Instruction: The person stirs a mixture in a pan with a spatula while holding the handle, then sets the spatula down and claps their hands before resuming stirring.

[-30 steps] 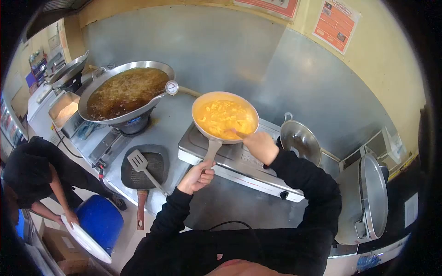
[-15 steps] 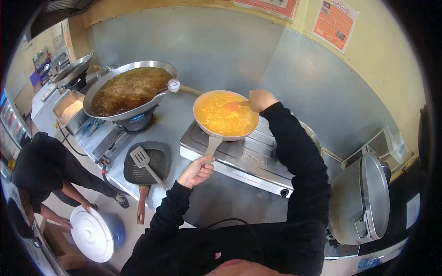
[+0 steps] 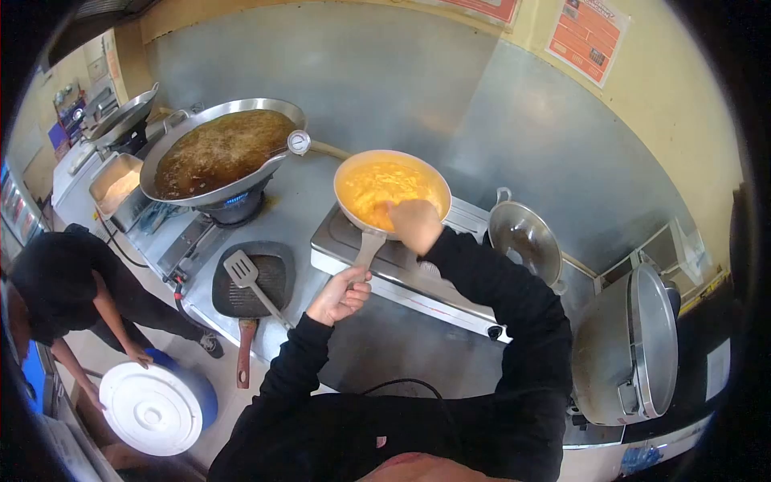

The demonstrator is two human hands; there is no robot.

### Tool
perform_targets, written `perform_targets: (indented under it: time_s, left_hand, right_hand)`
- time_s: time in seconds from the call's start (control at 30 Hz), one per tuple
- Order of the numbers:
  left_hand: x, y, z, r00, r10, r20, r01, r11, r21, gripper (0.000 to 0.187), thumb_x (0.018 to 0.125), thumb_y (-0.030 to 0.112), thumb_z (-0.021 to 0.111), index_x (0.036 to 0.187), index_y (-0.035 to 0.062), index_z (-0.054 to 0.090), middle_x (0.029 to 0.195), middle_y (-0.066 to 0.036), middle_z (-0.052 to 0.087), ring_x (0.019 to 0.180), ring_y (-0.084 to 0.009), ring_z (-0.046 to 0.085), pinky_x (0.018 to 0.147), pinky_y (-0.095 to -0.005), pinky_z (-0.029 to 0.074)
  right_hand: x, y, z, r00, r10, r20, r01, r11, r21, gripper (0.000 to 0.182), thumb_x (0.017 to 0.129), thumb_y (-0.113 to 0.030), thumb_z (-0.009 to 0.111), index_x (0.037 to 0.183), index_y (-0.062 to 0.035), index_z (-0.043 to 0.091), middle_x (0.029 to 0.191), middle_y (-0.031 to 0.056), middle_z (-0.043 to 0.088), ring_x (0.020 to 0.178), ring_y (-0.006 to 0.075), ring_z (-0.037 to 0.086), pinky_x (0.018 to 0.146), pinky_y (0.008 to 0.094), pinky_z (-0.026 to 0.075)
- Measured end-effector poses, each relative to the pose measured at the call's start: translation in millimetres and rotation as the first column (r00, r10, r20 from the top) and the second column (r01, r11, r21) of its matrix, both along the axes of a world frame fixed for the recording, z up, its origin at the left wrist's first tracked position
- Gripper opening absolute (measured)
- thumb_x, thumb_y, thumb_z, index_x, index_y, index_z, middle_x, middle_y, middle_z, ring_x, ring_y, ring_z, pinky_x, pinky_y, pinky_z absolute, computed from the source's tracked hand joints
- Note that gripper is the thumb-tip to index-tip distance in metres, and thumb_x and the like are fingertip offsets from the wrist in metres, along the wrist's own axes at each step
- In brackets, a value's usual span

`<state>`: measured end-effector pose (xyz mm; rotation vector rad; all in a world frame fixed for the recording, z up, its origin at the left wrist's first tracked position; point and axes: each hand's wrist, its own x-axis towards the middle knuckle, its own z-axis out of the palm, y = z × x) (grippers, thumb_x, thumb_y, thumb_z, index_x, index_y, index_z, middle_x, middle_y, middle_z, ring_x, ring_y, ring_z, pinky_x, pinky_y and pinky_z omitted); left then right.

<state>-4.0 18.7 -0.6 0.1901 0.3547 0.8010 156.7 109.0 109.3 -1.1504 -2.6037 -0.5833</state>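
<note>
Bright | soft glare on metal backsplash (image 3: 321,72) | fisheye curve, black corners

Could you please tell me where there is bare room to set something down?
There is bare counter between the large wok and the gas stove, beyond the grill pan. Another patch lies before the stove, right of the left hand. The frying pan and right hand crowd the stove's left side; a spatula lies across the grill pan.

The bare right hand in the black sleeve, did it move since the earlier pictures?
Yes, the right hand moved left against the silver-and-white gas stove. It's now in front of the round, pale-handled pan's near right rim.
</note>
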Motion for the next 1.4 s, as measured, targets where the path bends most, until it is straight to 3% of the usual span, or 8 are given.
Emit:
perform_targets:
  time_s: [0.3,0.4,0.6,0.8,1.03,1.17,1.3,1.4]
  left_hand:
    - [1.0,2.2,-1.5,1.000,-0.013,0.011,0.013,1.000,-0.009,0.017,0.085,0.023,0.045,0.081,0.0068,0.043,0.057,0.005,0.031,0.040,-0.0013,0.028,0.032,-0.0118,0.023]
    - [0.1,3.3,0.3,1.000,-0.025,-0.015,0.025,1.000,-0.008,0.018,0.085,0.024,0.046,0.081,0.0071,0.043,0.058,0.005,0.033,0.041,-0.0017,0.030,0.033,-0.0123,0.024]
    - [-4.1,11.0,4.7,0.986,-0.069,-0.151,0.064,0.997,-0.039,0.022,0.083,0.030,0.049,0.082,0.0081,0.044,0.059,0.003,0.038,0.045,-0.0044,0.034,0.037,-0.0167,0.029]
    - [-4.0,15.9,-1.2,0.978,-0.115,-0.177,0.128,0.990,0.065,0.025,0.083,0.033,0.049,0.079,0.0093,0.043,0.058,0.003,0.038,0.044,-0.0044,0.034,0.038,-0.0164,0.028]
    - [-2.0,12.3,1.9,0.969,-0.067,-0.236,0.087,0.993,0.074,0.025,0.083,0.033,0.049,0.079,0.0101,0.041,0.056,0.004,0.034,0.042,-0.0036,0.029,0.036,-0.0167,0.024]
    - [-1.3,13.2,-0.7,0.970,-0.067,-0.234,0.083,0.995,0.061,0.024,0.083,0.033,0.049,0.079,0.0103,0.041,0.056,0.005,0.034,0.042,-0.0036,0.029,0.037,-0.0167,0.024]
    - [2.2,7.2,9.3,0.966,-0.023,-0.259,0.032,0.999,0.030,0.025,0.086,0.032,0.045,0.077,0.0095,0.041,0.054,0.006,0.031,0.039,-0.0022,0.028,0.032,-0.0151,0.023]
    - [2.2,7.2,9.3,0.968,-0.016,-0.250,0.023,0.999,0.028,0.024,0.086,0.032,0.045,0.077,0.0094,0.041,0.054,0.006,0.031,0.039,-0.0022,0.028,0.032,-0.0152,0.023]
  right_hand:
    - [30.2,113.6,10.9,0.959,-0.279,-0.055,0.266,0.948,-0.177,0.014,0.071,-0.017,0.054,0.077,-0.0064,0.062,0.074,0.0165,0.061,0.073,0.0308,0.060,0.061,0.0387,0.047]
    - [35.6,60.1,76.6,0.937,-0.336,0.093,0.348,0.915,-0.204,0.016,0.069,-0.016,0.057,0.080,-0.0049,0.062,0.075,0.0135,0.062,0.071,0.0289,0.061,0.062,0.0369,0.048]
    - [55.8,-22.5,114.4,0.945,-0.159,0.286,0.206,0.968,-0.143,0.013,0.065,-0.017,0.062,0.069,-0.0045,0.061,0.065,0.0135,0.060,0.063,0.0295,0.060,0.053,0.0380,0.047]
    - [72.3,-11.3,58.7,0.971,-0.037,0.237,0.079,0.982,-0.172,0.012,0.069,-0.015,0.056,0.069,-0.0049,0.061,0.067,0.0134,0.060,0.063,0.0295,0.060,0.052,0.0375,0.047]
    - [44.0,39.8,37.5,0.985,-0.159,0.069,0.170,0.964,-0.205,0.017,0.078,-0.017,0.048,0.080,-0.0127,0.065,0.071,0.0125,0.061,0.068,0.0275,0.060,0.061,0.0374,0.047]
    - [38.9,75.7,29.5,0.954,-0.294,0.063,0.301,0.919,-0.257,0.017,0.075,-0.017,0.052,0.080,-0.0058,0.064,0.076,0.0153,0.062,0.074,0.0282,0.060,0.065,0.0367,0.047]
    - [52.4,71.4,68.3,0.970,-0.245,0.007,0.235,0.919,-0.316,0.014,0.067,-0.009,0.052,0.072,0.0018,0.060,0.070,0.0215,0.058,0.067,0.0347,0.058,0.060,0.0421,0.046]
    - [56.1,32.9,99.3,0.963,-0.254,0.085,0.268,0.916,-0.297,0.014,0.066,-0.012,0.056,0.070,-0.0001,0.061,0.069,0.0180,0.060,0.069,0.0318,0.060,0.059,0.0398,0.048]
